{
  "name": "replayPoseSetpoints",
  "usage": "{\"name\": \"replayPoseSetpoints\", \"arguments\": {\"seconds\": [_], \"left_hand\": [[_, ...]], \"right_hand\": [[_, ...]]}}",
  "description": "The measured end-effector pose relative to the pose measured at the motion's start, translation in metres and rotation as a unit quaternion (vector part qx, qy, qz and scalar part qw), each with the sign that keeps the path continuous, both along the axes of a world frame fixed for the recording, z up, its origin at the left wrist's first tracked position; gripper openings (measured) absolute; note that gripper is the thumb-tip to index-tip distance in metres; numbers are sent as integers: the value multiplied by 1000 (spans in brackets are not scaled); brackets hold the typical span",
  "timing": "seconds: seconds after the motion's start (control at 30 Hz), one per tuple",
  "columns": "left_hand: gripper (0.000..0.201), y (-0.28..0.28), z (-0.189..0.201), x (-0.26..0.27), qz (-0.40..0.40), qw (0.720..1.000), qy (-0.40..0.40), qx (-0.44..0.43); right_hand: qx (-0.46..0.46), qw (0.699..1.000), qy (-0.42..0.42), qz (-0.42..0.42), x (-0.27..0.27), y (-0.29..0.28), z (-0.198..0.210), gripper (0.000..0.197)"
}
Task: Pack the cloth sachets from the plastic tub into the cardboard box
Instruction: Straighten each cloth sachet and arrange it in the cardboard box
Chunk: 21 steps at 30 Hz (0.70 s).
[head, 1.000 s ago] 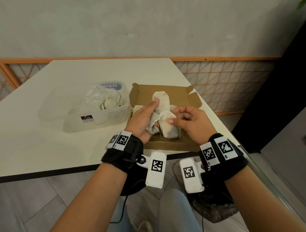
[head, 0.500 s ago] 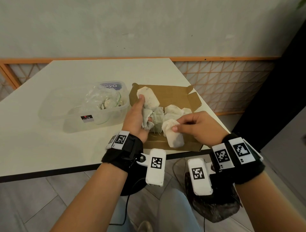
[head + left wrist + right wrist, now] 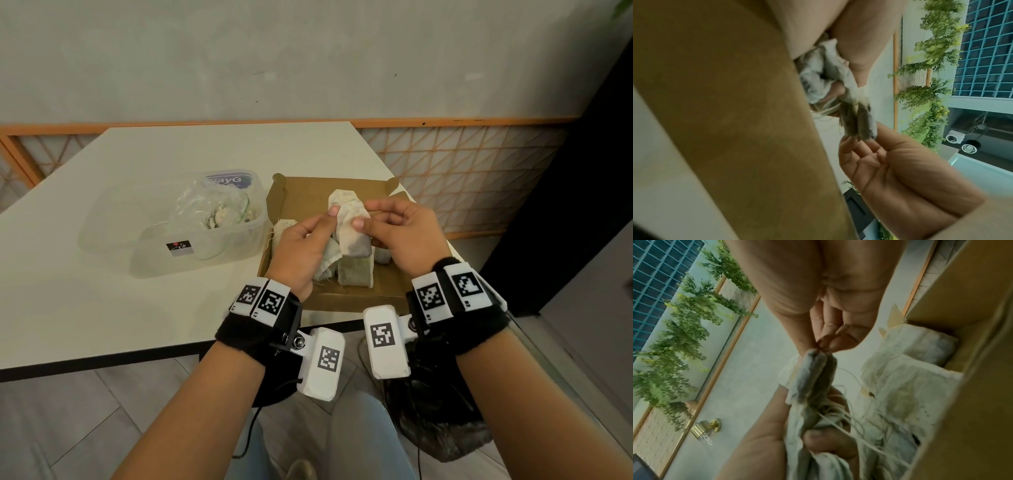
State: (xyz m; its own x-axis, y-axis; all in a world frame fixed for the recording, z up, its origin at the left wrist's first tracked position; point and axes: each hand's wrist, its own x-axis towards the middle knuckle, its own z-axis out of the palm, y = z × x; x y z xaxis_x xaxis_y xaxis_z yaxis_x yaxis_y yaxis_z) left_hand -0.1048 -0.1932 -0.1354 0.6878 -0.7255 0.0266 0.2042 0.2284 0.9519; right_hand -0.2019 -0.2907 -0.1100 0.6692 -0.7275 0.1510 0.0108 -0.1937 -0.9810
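Both hands have risen over the cardboard box (image 3: 301,202): the right hand (image 3: 407,236) now pinches one cloth sachet (image 3: 352,233) upright, while the left hand (image 3: 301,250) keeps clutching crumpled sachets (image 3: 327,260).

right hand (image 3: 830,318) pinches sachet (image 3: 813,369) — left hand (image 3: 777,434) grips bundle (image 3: 818,456)
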Motion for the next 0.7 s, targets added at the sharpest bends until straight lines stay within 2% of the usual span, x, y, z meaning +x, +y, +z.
{"name": "replayPoseSetpoints", "arguments": {"seconds": [0.1, 0.23, 0.4, 0.57, 0.63, 0.7], "left_hand": [[26, 3, 5, -2, -23, 1000, -8, 10], [12, 5, 6, -5, -48, 999, 6, -9], [13, 4, 3, -3, -47, 999, 6, -2], [24, 3, 3, -6, -37, 999, -20, 5], [21, 3, 2, -6, -41, 997, -62, 11], [15, 3, 2, -8, -50, 994, -93, 22]], "right_hand": [[13, 1000, -5, -14, 2, 1, -2, 23], [13, 1000, -11, -18, 2, 1, -2, 27], [-4, 1000, -2, -10, 3, 0, -4, 28], [-84, 994, 68, 6, 1, -10, 3, 46], [-104, 988, 104, 39, 0, -16, 14, 53], [-111, 976, 156, 101, -1, -21, 28, 49]]}}
